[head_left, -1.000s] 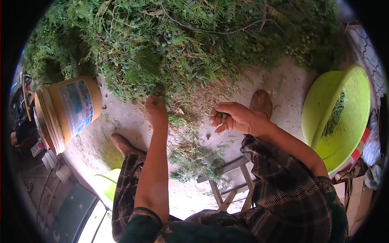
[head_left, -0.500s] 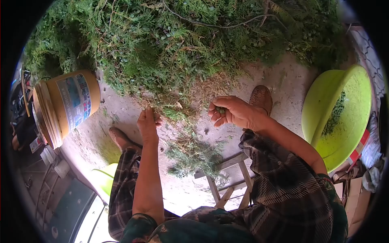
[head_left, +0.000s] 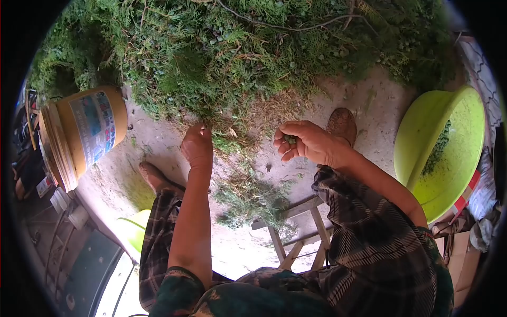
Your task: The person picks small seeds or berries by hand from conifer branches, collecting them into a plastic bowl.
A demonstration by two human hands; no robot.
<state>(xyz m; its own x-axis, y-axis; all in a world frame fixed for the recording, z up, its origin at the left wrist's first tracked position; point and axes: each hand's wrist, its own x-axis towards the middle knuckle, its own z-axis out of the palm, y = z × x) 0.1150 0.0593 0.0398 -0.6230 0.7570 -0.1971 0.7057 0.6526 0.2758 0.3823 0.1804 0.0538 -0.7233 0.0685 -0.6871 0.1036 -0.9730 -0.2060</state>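
My right hand (head_left: 311,141) is cupped palm up above the floor, its fingers curled round a few small green cones (head_left: 290,139). My left hand (head_left: 198,145) hovers at the near edge of a large heap of green cypress branches (head_left: 211,63). Its fingers are bent together, and whatever may be between them is too small or hidden to see. Below and between the hands lies a smaller bunch of cut sprigs (head_left: 251,195) on the floor. Dry brown needles (head_left: 274,113) are strewn along the heap's near edge.
On the right stands a lime-green basin (head_left: 404,140) with green cones (head_left: 438,150) inside. A yellow bucket (head_left: 119,119) with a label is on the left. A wooden frame (head_left: 319,227) lies between my legs, and another green container (head_left: 134,227) sits beside my left leg.
My left hand has moved forward, up toward the branch heap. My right hand stays almost in place, the cones still in it.
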